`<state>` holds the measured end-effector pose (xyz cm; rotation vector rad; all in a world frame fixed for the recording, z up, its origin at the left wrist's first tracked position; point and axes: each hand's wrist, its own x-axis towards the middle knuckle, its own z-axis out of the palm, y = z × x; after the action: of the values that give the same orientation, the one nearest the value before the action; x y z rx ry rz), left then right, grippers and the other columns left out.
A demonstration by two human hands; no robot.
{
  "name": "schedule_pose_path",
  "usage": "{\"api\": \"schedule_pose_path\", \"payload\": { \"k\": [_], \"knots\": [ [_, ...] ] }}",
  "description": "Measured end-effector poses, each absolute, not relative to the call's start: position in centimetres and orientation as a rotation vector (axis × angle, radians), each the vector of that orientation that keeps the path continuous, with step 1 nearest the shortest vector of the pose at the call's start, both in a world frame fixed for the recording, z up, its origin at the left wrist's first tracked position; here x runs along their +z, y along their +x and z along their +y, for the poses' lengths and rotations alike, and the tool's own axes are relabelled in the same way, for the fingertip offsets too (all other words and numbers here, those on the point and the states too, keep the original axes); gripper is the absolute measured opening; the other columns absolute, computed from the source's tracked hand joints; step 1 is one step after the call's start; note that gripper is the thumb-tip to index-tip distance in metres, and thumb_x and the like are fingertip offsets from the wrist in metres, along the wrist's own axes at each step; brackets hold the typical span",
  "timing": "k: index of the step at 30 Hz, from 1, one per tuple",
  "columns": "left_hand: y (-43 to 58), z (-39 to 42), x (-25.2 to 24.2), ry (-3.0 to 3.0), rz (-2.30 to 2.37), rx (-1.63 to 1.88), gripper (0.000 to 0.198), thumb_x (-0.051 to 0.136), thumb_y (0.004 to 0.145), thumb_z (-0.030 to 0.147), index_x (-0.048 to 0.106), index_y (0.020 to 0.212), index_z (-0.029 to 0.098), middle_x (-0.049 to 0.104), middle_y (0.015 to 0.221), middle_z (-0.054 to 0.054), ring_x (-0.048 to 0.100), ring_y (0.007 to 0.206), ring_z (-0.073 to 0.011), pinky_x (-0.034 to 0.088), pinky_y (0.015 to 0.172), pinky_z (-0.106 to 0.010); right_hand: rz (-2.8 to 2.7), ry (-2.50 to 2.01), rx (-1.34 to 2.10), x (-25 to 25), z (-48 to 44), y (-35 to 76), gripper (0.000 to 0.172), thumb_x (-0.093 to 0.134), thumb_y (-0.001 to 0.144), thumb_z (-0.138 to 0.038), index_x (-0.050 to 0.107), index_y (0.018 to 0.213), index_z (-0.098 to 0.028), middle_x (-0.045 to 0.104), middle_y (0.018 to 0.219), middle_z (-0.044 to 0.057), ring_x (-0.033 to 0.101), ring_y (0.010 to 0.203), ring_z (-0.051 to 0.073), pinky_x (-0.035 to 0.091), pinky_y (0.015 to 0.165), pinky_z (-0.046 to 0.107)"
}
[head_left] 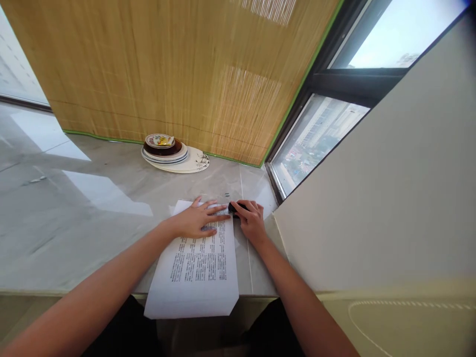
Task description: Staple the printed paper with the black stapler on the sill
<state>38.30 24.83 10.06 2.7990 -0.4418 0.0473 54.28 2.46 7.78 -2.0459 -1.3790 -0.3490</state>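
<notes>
A printed sheet of paper [199,270] lies on the grey stone sill [74,218], its near edge hanging over the front edge. My left hand [199,220] rests flat on the top of the paper, fingers spread, pressing it down. My right hand [253,218] is closed over a small black stapler [234,207] at the paper's top right corner. The stapler's far end is covered by my fingers.
A stack of plates [174,153] with a small dish on top sits at the back by the bamboo blind [178,74]. A window [316,139] is on the right, and a pale wall panel [390,198] rises beside my right arm.
</notes>
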Motion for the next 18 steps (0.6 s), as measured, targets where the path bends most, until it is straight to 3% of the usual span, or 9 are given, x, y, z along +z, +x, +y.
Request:
{"api": "schedule_pose_path", "payload": {
  "k": [4, 18],
  "knots": [
    [38.35, 24.78, 10.15, 2.796, -0.438, 0.017, 0.065, 0.054, 0.103, 0.054, 0.034, 0.164, 0.051, 0.025, 0.178, 0.002, 0.025, 0.161, -0.0393, 0.011, 0.127, -0.07, -1.37, -2.04, -0.348, 7.71, 2.55, 54.29, 0.046, 0.055, 0.103, -0.017, 0.069, 0.141, -0.038, 0.072, 0.127, 0.004, 0.06, 0.115, 0.026, 0.036, 0.103, 0.046],
    [38.16, 24.87, 9.89, 2.745, -0.431, 0.1, 0.063, 0.06, 0.101, 0.053, 0.039, 0.161, 0.056, 0.034, 0.174, 0.004, 0.03, 0.16, -0.0377, 0.018, 0.129, -0.065, -1.384, -2.092, -0.362, 7.43, 2.58, 54.46, 0.054, 0.056, 0.101, -0.013, 0.066, 0.144, -0.042, 0.071, 0.129, 0.004, 0.06, 0.116, 0.027, 0.037, 0.104, 0.048]
  ]
}}
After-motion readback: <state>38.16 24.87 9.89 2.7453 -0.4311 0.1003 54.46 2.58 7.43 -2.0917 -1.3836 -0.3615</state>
